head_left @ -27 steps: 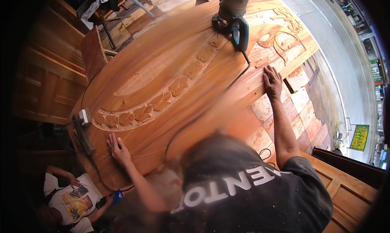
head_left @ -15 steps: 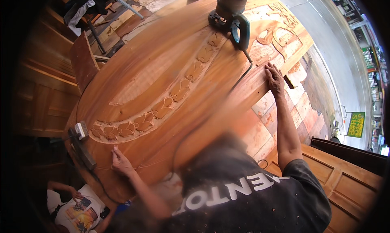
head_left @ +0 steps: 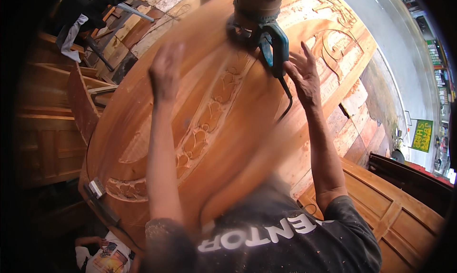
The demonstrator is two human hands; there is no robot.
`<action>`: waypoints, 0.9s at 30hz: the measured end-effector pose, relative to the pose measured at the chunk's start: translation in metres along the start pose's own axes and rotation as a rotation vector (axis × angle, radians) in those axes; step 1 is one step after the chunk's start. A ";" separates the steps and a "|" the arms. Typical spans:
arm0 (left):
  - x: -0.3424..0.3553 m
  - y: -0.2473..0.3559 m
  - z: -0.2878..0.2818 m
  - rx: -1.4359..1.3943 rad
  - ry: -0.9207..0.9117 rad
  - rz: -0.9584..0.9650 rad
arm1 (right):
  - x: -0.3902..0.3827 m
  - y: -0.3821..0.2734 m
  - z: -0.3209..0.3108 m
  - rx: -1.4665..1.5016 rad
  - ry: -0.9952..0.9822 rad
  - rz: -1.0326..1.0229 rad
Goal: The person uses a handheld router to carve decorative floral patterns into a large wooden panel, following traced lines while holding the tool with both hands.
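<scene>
A large wooden panel [head_left: 247, 144] with a carved leaf-like band [head_left: 209, 113] and carved scrolls [head_left: 338, 47] lies before me. On its far part stands a black and teal router [head_left: 258, 9], upright, with a loop handle [head_left: 274, 47] facing me and its cord running back over the wood. My right hand [head_left: 303, 78] is raised just right of that handle, fingers spread and empty; whether the thumb touches the handle I cannot tell. Left of the router, my left hand [head_left: 165, 78] hangs above the panel, blurred by motion, its fingers stretched out with nothing seen in them.
A power strip with a pale plug [head_left: 96, 188] lies on the panel's near left edge. Another person in a white shirt [head_left: 112, 256] is at the lower left. Panelled doors [head_left: 390, 216] lie at the right, with more wooden doors [head_left: 52, 144] at the left.
My left hand has swung up from the panel's near left part toward the router. My right hand has left the panel's right edge and moved left, beside the router's handle.
</scene>
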State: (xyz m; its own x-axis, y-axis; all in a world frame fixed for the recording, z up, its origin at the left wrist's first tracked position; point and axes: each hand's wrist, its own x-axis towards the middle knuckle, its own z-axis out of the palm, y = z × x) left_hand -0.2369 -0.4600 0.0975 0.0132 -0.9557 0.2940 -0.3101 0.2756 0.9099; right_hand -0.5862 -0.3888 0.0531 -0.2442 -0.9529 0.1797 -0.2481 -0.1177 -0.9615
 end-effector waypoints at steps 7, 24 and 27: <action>0.165 -0.037 0.119 -0.210 -0.249 0.080 | 0.025 -0.002 0.050 0.135 -0.161 0.139; 0.184 -0.072 0.145 -0.223 -0.248 0.006 | 0.040 -0.019 0.042 0.286 -0.059 0.156; 0.173 -0.071 0.124 -0.205 -0.155 0.045 | 0.038 -0.023 0.039 0.264 -0.126 0.140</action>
State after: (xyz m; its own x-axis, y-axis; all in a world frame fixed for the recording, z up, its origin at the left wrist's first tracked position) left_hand -0.3308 -0.6580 0.0471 -0.1473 -0.9419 0.3019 -0.1079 0.3187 0.9417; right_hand -0.5531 -0.4331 0.0739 -0.1365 -0.9902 0.0305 0.0359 -0.0357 -0.9987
